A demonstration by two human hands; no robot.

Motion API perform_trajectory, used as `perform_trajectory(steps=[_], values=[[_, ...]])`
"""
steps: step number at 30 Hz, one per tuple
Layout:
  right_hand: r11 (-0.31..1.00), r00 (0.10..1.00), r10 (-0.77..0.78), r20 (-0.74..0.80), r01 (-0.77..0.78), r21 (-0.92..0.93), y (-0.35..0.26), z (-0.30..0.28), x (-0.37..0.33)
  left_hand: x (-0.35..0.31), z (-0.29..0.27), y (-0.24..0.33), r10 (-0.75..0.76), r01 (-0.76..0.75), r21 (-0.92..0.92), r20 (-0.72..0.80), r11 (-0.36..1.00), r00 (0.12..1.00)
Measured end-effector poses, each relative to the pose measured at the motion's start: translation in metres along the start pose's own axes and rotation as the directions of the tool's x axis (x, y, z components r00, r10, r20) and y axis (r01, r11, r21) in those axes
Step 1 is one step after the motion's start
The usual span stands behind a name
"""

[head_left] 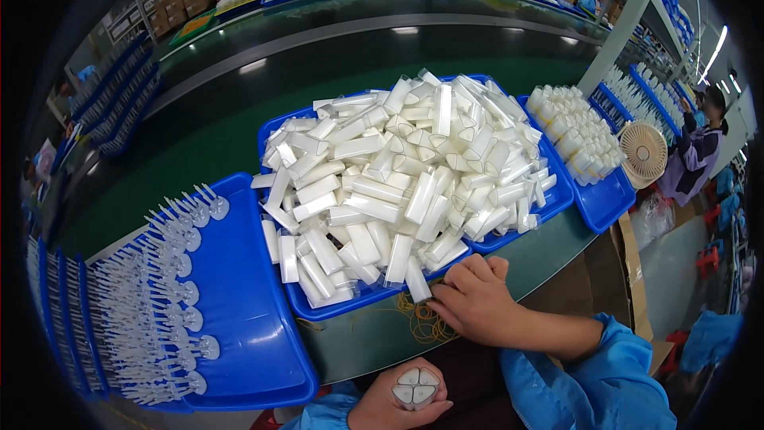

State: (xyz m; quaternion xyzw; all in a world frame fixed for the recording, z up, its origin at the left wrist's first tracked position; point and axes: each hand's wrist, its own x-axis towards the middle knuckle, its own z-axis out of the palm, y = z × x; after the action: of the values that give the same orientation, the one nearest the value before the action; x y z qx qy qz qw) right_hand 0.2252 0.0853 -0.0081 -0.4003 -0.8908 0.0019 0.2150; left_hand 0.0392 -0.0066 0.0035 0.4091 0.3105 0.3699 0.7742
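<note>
My left hand [400, 400], low in the picture, is wrapped round a bundle of several white wedge-shaped pieces [415, 388]. Their ends face up and together make a rounded shape. My right hand [480, 302] is at the near edge of a big heap of white pieces in clear plastic sleeves [370, 191]. Its fingertips pinch the end of one white sleeved piece [417, 280]; the far fingers are partly hidden. The heap fills a blue tray [326, 312] and rises above its rim. Thin yellow rubber bands [426, 325] lie on the table just below my right fingertips.
At left, a blue tray [247, 302] holds rows of clear stemmed parts [151, 302]. Another blue tray [609, 201] with upright white pieces [574, 131] stands at right, beside a beige fan [643, 151]. A dark green conveyor [350, 52] runs behind; people work beyond it. An open cardboard box [597, 279] is at lower right.
</note>
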Motion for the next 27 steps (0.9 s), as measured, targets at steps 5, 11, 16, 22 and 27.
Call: perform_trajectory(steps=[5, 11, 16, 22, 27], values=[[0.999, 0.998, -0.042, -0.041, 0.041, -0.03, 0.0, 0.003, -0.003, -0.001, -0.001, -0.004, 0.114, -0.075, 0.216, -0.175, 0.974, 0.978], [0.979, 0.995, 0.069, -0.068, -0.054, 0.194, -0.002, -0.03, 0.001, 0.009, -0.002, -0.014, 0.281, -0.189, 0.281, -0.334, 0.941, 0.9], [0.936, 1.0, 0.023, -0.012, -0.017, 0.352, -0.009, -0.055, 0.006, 0.012, 0.001, 0.003, 0.215, -0.153, 0.197, -0.352, 0.968, 0.911], [0.079, 0.935, -0.038, 0.352, -0.348, 0.934, -0.007, -0.047, 0.005, 0.011, 0.006, 0.006, 0.318, -0.005, -0.705, 0.313, 0.709, 0.895], [-0.833, 0.957, -0.17, 0.234, -0.266, 0.485, 0.018, -0.051, 0.007, 0.008, 0.005, 0.01, 0.373, -0.379, -0.125, -0.074, 0.917, 0.925]])
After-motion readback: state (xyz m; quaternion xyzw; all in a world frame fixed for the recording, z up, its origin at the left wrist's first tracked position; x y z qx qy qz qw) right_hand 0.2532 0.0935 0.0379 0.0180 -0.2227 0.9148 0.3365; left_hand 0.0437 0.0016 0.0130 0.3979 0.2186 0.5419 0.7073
